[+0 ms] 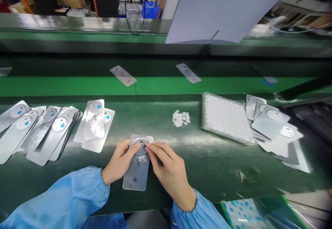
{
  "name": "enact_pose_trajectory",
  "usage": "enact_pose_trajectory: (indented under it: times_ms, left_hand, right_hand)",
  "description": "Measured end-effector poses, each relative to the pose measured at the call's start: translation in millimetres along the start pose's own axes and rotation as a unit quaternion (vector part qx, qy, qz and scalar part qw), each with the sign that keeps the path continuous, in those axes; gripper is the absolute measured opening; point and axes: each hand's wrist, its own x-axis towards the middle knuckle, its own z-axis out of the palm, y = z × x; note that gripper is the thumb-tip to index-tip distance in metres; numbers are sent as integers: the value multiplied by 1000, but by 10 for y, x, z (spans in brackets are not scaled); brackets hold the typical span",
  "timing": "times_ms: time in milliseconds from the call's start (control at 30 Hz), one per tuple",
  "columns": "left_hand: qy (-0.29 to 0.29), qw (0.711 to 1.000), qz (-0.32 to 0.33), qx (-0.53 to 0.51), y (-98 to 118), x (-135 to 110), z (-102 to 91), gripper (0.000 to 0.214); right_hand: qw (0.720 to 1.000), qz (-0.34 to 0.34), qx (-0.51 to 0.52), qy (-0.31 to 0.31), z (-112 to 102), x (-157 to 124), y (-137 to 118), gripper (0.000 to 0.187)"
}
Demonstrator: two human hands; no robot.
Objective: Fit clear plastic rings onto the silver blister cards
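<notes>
Left hand (119, 161) grips the foil card (136, 175); right hand (171, 173) apparently pinches its disc (141, 150). White rings (181, 118) lie beyond the card.

Bright, even overhead light throws glare across the green worktop (212, 173) and silver cards (93, 120); shadows stay faint, while wide-angle distortion bends the edges and the corners blur.

A light-blue smock (102, 222) is worn, its fabric thin and faintly sheened. The left sleeve (59, 196) and right sleeve (198, 211) are loose and creased, each gathered into a ruffled elastic cuff at the wrist. The left hand (118, 161) and right hand (172, 177) are left bare.
</notes>
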Motion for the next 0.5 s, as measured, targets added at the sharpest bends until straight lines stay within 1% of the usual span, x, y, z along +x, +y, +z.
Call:
enact_pose_trajectory:
  times_ms: [133,200,267,333,400,433,500]
  left_hand:
    - [-5,1000,2,-16,9,-4,9,36]
    - [-3,1000,-6,-27,16,-4,13,36]
    - [3,999,-22,-44,11,-1,10,36]
    - [14,997,-37,-69,-5,3,2,35]
    - [17,994,-49,-97,-27,7,-7,34]
    - [13,992,-56,-111,-36,8,-11,33]
    - [1,988,-76,-134,-45,10,-19,33]
  right_hand:
    - [999,-4,-31,-12,-6,33,-21,11]
    - [999,-11,-40,-13,8,31,-18,12]
    - [1000,-18,-20,-2,40,15,-14,13]
    - [999,-9,28,22,75,-8,-18,15]
    - [995,29,83,48,72,-40,-18,15]
    - [991,57,106,64,38,-66,-8,14]
    - [977,130,127,108,-132,-161,61,10]
